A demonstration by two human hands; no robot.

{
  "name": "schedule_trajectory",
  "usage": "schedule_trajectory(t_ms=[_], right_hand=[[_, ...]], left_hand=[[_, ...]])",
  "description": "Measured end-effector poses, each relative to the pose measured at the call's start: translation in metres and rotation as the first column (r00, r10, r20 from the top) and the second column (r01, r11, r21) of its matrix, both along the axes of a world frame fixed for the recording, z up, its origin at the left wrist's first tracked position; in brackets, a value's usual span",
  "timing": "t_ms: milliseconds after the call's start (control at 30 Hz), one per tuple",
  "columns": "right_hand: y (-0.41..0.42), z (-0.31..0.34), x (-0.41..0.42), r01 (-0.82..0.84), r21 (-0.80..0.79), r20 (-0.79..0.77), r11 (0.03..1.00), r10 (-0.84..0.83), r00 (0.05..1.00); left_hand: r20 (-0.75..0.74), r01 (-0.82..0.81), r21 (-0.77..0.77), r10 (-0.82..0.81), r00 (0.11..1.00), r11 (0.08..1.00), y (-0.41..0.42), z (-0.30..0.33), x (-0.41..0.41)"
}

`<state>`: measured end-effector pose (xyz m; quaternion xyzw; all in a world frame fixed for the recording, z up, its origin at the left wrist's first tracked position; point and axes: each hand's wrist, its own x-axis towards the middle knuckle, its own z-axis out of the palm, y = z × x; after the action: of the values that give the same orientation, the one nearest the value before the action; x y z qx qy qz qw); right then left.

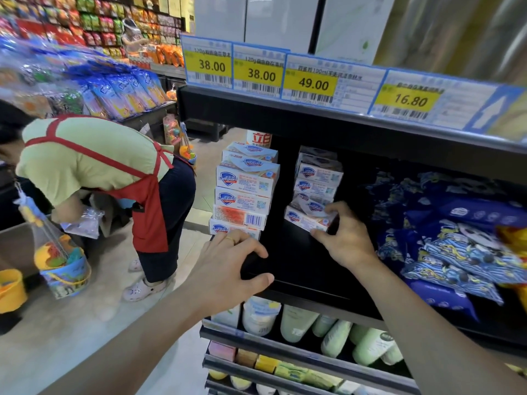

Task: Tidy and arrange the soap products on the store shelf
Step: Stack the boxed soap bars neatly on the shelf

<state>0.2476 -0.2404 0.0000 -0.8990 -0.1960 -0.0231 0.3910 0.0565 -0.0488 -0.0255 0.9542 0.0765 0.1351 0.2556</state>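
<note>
On the black shelf (299, 269), right hand (343, 238) grips a soap box (306, 219).

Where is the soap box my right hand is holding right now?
In the head view, the soap box sits at the bottom of the right-hand soap stack on the black shelf, pinched by the right hand.
</note>
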Motion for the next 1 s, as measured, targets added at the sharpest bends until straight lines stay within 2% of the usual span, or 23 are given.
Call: schedule_trajectory(t_ms=[100, 200, 267, 300, 433, 567, 633, 800, 933, 1000], right_hand=[[-0.007, -0.002, -0.012, 0.023, 0.176, -0.041, 0.984, -0.016, 0.999], [-0.019, -0.007, -0.031, -0.006, 0.388, -0.096, 0.922, 0.047, 0.994], [-0.027, -0.008, -0.049, -0.063, 0.464, -0.069, 0.884, 0.107, 0.992], [-0.031, -0.008, -0.058, -0.101, 0.487, -0.043, 0.868, 0.140, 0.989], [-0.041, -0.005, -0.090, -0.278, 0.551, 0.075, 0.787, 0.285, 0.956], [-0.041, 0.001, -0.110, -0.378, 0.637, 0.091, 0.672, 0.421, 0.902], [-0.040, 0.003, -0.116, -0.408, 0.659, 0.098, 0.632, 0.466, 0.879], [-0.040, 0.003, -0.123, -0.414, 0.667, 0.083, 0.619, 0.491, 0.867], [-0.039, 0.005, -0.126, -0.403, 0.674, 0.082, 0.619, 0.480, 0.873], [-0.038, 0.006, -0.127, -0.399, 0.682, 0.072, 0.613, 0.488, 0.870]], left_hand=[[0.007, 0.000, -0.001, 0.000, 1.000, 1.000, 0.000, 0.000, -0.002], [0.050, 0.005, -0.026, -0.003, 0.999, 1.000, 0.000, -0.001, -0.006], [0.102, 0.001, -0.116, 0.011, 0.995, 0.993, -0.002, -0.001, -0.009], [0.134, 0.004, -0.208, 0.024, 0.991, 0.978, -0.003, 0.000, -0.010], [0.201, 0.118, -0.561, -0.003, 0.980, 0.819, -0.006, 0.008, -0.013], [0.224, 0.282, -0.743, -0.171, 0.960, 0.607, -0.010, 0.019, -0.017], [0.262, 0.344, -0.723, -0.223, 0.939, 0.599, -0.013, 0.022, -0.018], [0.357, 0.390, -0.618, -0.198, 0.913, 0.682, -0.017, 0.024, -0.021], [0.353, 0.395, -0.513, -0.231, 0.906, 0.763, -0.018, 0.026, -0.023], [0.384, 0.381, -0.412, -0.222, 0.896, 0.828, -0.018, 0.027, -0.023]])
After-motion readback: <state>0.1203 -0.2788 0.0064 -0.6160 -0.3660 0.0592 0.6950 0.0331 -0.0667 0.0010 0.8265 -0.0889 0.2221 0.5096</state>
